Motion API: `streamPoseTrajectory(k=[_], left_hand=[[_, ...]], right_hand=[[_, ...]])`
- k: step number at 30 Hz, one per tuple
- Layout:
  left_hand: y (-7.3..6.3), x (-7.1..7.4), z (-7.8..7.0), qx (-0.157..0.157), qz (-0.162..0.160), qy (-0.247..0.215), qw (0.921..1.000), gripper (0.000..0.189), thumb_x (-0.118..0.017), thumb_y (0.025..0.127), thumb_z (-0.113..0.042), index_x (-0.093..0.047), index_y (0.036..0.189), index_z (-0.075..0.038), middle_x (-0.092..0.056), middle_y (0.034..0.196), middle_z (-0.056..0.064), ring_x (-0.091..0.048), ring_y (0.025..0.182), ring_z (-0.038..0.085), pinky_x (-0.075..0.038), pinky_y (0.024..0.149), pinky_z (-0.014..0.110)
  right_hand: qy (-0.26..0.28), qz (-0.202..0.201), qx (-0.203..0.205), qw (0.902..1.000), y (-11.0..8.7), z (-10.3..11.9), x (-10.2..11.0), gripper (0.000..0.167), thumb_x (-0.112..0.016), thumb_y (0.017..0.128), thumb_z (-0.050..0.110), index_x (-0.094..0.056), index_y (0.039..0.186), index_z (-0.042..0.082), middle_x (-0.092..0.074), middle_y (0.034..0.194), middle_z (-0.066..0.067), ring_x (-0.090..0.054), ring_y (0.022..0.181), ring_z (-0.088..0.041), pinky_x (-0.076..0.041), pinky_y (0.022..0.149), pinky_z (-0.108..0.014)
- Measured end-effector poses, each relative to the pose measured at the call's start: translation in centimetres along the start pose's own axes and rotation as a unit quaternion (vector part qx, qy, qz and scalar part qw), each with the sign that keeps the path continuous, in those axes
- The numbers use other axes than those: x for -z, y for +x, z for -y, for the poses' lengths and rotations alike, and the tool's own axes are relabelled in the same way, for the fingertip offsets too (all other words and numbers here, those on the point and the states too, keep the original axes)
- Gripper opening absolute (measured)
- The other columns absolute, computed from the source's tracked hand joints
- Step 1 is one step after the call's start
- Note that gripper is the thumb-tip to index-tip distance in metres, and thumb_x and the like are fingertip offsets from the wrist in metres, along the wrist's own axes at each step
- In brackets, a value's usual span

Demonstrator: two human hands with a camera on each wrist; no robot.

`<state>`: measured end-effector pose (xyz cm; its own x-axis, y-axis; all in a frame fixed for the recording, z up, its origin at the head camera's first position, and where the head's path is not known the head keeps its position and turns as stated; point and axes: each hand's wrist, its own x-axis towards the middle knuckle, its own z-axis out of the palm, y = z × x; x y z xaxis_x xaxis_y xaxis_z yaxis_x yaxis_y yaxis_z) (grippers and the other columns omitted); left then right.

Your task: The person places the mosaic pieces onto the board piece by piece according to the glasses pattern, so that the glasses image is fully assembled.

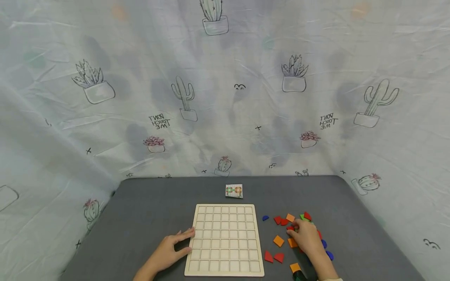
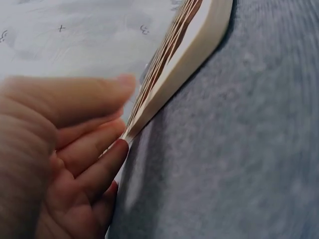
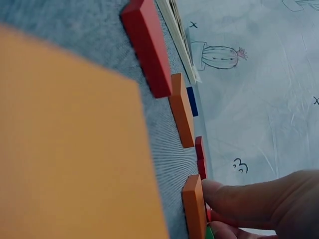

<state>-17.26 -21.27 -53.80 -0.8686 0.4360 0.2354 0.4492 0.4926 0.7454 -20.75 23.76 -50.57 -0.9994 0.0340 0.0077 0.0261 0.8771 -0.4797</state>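
1. The left hand (image 1: pixel 168 250) is resting with loosely extended fingers against the left edge of the wooden grid board (image 1: pixel 225 235), which is lying at the lower centre of the head view.
2. At lower right, the right hand (image 1: pixel 306 236) is reaching among coloured pieces (image 1: pixel 307 216); whether it is grasping one cannot be told.
3. Red pieces (image 1: pixel 268 256) and an orange square (image 1: pixel 279 240) are lying between board and right hand.
4. Another orange square (image 3: pixel 75 144), very close, is blocking the left of the right wrist view.
5. A printed card (image 1: pixel 234 191) is lying above the board on the grey table (image 1: pixel 154 210).
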Motion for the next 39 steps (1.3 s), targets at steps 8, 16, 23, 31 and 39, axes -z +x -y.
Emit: streamPoseTrajectory(k=[8,16,23,31,39], left_hand=[[0.38,0.01,-0.05,0.029,0.035,0.027,0.9986,0.052,-0.065,0.088,-0.04,-0.06,0.13,-0.008,-0.054,0.138,0.009,-0.051,0.127,0.022,-0.037,0.112,0.042],[0.29,-0.11,0.19,0.026,0.033,0.028,0.9987,0.053,-0.064,0.087,-0.04,-0.06,0.129,-0.009,-0.052,0.139,0.009,-0.051,0.127,0.024,-0.04,0.11,0.042],[0.32,-0.37,0.49,0.026,0.019,0.017,0.9993,0.048,-0.065,0.088,-0.037,-0.062,0.128,-0.01,-0.053,0.138,0.008,-0.051,0.127,0.02,-0.04,0.111,0.037],[0.26,-0.37,0.54,0.014,0.007,0.009,0.9998,0.048,-0.066,0.087,-0.035,-0.062,0.127,-0.009,-0.055,0.137,0.009,-0.052,0.126,0.019,-0.037,0.112,0.025],[0.33,-0.31,0.45,0.025,0.014,0.01,0.9995,0.049,-0.066,0.087,-0.037,-0.062,0.127,-0.01,-0.054,0.137,0.007,-0.051,0.127,0.018,-0.036,0.113,0.028]], right_hand=[[0.0,-0.001,-0.001,1.0,0.12,0.2,0.0,0.021,-0.077,0.078,0.012,-0.068,0.093,0.001,-0.067,0.083,-0.005,-0.062,0.075,-0.02,-0.055,0.062,-0.036],[0.032,-0.013,-0.013,0.9993,0.03,0.52,-0.56,0.022,-0.077,0.076,0.003,-0.061,0.091,0.004,-0.063,0.083,-0.003,-0.064,0.073,-0.019,-0.056,0.06,-0.033],[0.062,-0.031,-0.007,0.9976,-0.06,0.25,-0.8,0.022,-0.076,0.075,0.0,-0.063,0.092,0.004,-0.064,0.082,-0.003,-0.062,0.072,-0.017,-0.055,0.06,-0.033],[0.115,-0.05,-0.005,0.9921,-0.12,0.29,-0.6,0.02,-0.074,0.078,0.002,-0.067,0.097,0.002,-0.067,0.086,-0.005,-0.064,0.079,-0.02,-0.056,0.064,-0.031],[0.215,-0.028,-0.026,0.9758,-0.12,0.53,-0.31,0.024,-0.073,0.082,0.009,-0.07,0.106,0.006,-0.069,0.101,-0.01,-0.066,0.087,-0.019,-0.054,0.063,-0.02]])
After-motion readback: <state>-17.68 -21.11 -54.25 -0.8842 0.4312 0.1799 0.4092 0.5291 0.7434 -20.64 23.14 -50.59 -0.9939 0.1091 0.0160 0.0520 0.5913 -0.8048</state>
